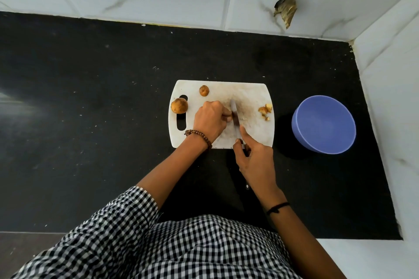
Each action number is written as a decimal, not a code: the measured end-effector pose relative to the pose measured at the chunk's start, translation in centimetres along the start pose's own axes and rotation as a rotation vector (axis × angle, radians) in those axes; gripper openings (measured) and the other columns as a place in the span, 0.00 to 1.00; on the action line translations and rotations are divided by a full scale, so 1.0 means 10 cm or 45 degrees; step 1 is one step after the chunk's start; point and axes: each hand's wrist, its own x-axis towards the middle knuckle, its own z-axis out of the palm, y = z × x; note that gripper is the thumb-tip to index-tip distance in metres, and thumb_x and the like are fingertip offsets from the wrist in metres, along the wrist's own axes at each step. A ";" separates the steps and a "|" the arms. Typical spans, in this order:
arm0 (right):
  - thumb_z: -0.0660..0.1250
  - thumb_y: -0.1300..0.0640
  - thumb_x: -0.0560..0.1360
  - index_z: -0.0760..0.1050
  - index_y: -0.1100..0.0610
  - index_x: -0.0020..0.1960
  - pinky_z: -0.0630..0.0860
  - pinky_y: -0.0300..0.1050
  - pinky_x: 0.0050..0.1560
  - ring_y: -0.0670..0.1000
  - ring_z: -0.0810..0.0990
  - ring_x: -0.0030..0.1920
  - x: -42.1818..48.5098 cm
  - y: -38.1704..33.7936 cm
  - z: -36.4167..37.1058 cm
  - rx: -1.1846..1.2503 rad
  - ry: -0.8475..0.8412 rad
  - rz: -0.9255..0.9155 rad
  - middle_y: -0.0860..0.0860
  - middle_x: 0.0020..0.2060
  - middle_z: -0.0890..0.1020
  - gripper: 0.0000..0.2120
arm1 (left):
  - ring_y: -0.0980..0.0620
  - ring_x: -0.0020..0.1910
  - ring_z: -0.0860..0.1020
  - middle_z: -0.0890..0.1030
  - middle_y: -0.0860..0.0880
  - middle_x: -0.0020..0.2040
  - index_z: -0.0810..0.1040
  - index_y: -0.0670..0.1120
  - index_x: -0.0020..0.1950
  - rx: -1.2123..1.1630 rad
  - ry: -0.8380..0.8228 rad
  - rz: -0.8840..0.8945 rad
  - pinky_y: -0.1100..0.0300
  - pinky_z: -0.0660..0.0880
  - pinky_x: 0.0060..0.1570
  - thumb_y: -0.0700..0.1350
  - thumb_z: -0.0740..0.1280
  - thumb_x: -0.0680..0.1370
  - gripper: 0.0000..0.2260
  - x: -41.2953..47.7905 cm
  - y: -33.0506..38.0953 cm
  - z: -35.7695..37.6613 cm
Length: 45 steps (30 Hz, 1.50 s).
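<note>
A white cutting board (254, 95) lies on the black counter. My right hand (255, 161) grips a knife (235, 113) by the handle, index finger stretched along the blade's spine; the blade points away from me over the board's middle. My left hand (210, 120) curls its fingers down on the board right beside the blade, over something small that is hidden under them. A whole potato (179, 105) sits at the board's left edge by the handle slot, a smaller potato (204, 90) near the far edge. Cut potato pieces (265, 111) lie at the right edge.
A blue bowl (324, 124) stands on the counter (90, 120) just right of the board. White marble-tiled walls close the back and the right side. A brown patch (286, 8) marks the back wall.
</note>
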 end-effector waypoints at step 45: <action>0.66 0.51 0.79 0.72 0.46 0.72 0.66 0.33 0.29 0.45 0.74 0.28 -0.41 0.01 -0.38 -0.156 -0.178 0.125 0.45 0.25 0.72 0.21 | 0.53 0.44 0.82 0.84 0.47 0.45 0.81 0.41 0.52 -0.237 0.042 0.008 0.60 0.79 0.50 0.36 0.71 0.74 0.08 -0.07 -0.03 0.01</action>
